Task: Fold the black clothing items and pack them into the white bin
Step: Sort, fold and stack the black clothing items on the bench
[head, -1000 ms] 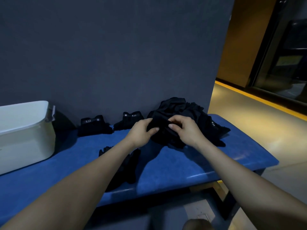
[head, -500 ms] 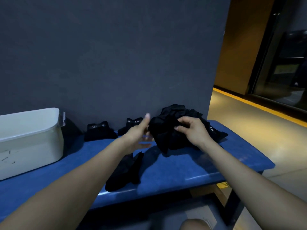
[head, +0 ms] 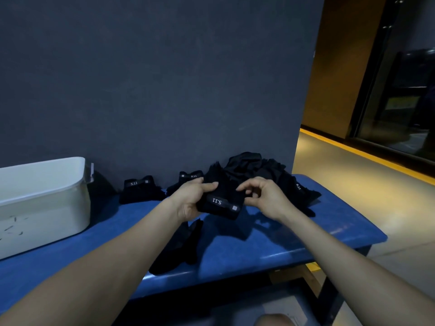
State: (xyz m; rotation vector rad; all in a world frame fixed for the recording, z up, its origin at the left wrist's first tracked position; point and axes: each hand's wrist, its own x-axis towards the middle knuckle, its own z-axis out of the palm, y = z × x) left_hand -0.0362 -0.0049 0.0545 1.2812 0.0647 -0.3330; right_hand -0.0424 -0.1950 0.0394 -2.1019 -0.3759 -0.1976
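White bin (head: 44,198) at left, contents unseen by us. Two folded items (head: 138,189) wait on desk (head: 270,243). Left hand (head: 190,200) grips black garment (head: 221,201); right hand (head: 266,197) pinches its edge. Unfolded pile (head: 266,170) remains.

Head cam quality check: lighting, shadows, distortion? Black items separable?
Head view: dim and uneven, warm light on the floor at right, bench top glossy with highlights; black pile merges into one mass, only white 5.11 labels separate items; the held item reads by its label; hands cast soft shadows on the bench; wide-angle stretch at the edges.
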